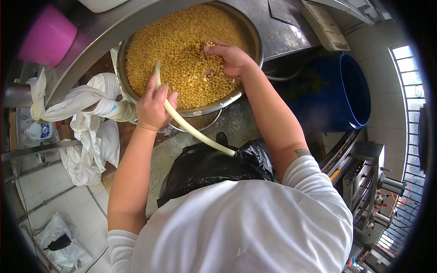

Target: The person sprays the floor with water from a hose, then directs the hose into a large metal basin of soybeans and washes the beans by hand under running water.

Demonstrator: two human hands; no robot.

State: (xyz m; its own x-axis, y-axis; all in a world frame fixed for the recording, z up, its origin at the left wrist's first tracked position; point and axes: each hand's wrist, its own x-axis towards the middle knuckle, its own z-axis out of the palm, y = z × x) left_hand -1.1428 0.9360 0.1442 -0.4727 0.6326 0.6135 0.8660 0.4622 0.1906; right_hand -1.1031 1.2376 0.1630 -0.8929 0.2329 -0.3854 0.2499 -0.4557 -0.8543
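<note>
My left hand [157,107] is closed around a pale flexible hose [193,129]. The hose's upper end points over a large metal basin [258,43] filled with small yellow kernels [168,41], wet-looking near my hands; corn or soybeans, I cannot tell which. In the right part of the basin, my right hand [234,61] is cupped among the kernels, thumb raised and fingers partly buried, with some kernels in its grasp. From my left hand the hose curves down to the black plastic apron [214,166] at my waist.
A blue barrel [334,91] stands to the right, below a metal counter [291,38]. On the left are a knotted white cloth [86,98], white sacks [95,145] and a pink bucket [50,36]. Machinery with hoses [378,191] stands at lower right.
</note>
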